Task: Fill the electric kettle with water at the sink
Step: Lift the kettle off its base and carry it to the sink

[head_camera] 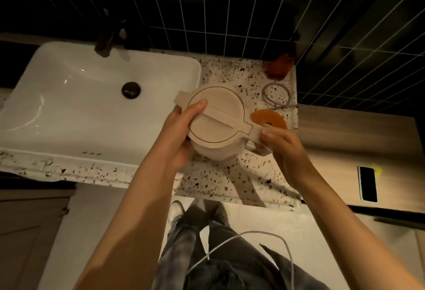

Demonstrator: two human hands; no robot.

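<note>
A white electric kettle [220, 115] with its round lid down is held above the speckled counter [230, 179], just right of the white sink [76, 105]. My left hand [181, 133] wraps the kettle's left side, thumb lying on the lid. My right hand [285, 149] grips the kettle's handle at the right. The spout points toward the sink. A dark faucet [108, 36] stands at the basin's back rim, with no water visible. The dark drain [131, 90] sits mid-basin.
The kettle's orange-topped base [271, 118] and its coiled grey cord [276, 96] lie on the counter behind the kettle. An amber bottle [279, 66] stands at the back wall. A phone [368, 184] rests on the wooden surface at right. A white cable hangs near my legs.
</note>
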